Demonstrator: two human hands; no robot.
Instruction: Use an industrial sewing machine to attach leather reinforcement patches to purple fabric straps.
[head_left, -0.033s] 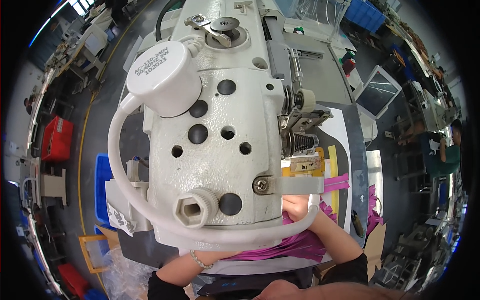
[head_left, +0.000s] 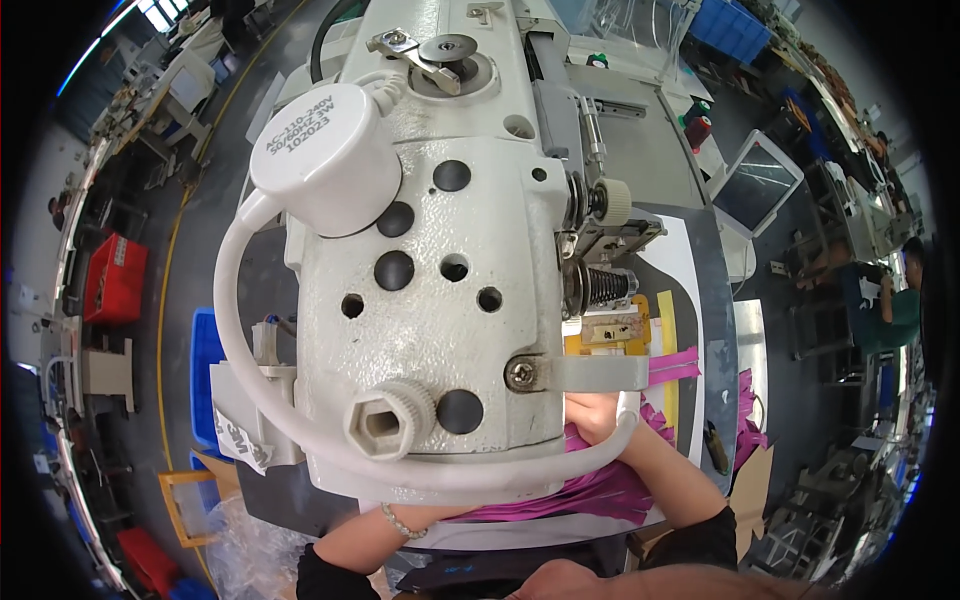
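Observation:
A white sewing machine head [head_left: 430, 330] fills the middle of the view and hides much of the work area. My right hand [head_left: 594, 414] is partly visible beside its lower right edge, close to magenta fabric; its fingers are hidden. Of my left hand, only the wrist side [head_left: 432, 514] shows, with a beaded bracelet [head_left: 402, 522]; the rest is behind the machine head. Magenta fabric strips [head_left: 590, 497] lie bunched between my forearms. Another magenta strip [head_left: 674, 366] sticks out to the right, near a yellow machine part [head_left: 635, 335].
A blue bin [head_left: 204, 375] and clear plastic wrap [head_left: 255, 540] are at the left. To the right stand a screen [head_left: 757, 184] and red thread spool [head_left: 697, 128]. More magenta pieces [head_left: 747, 425] lie past the dark table edge. Another person [head_left: 902, 305] sits far right.

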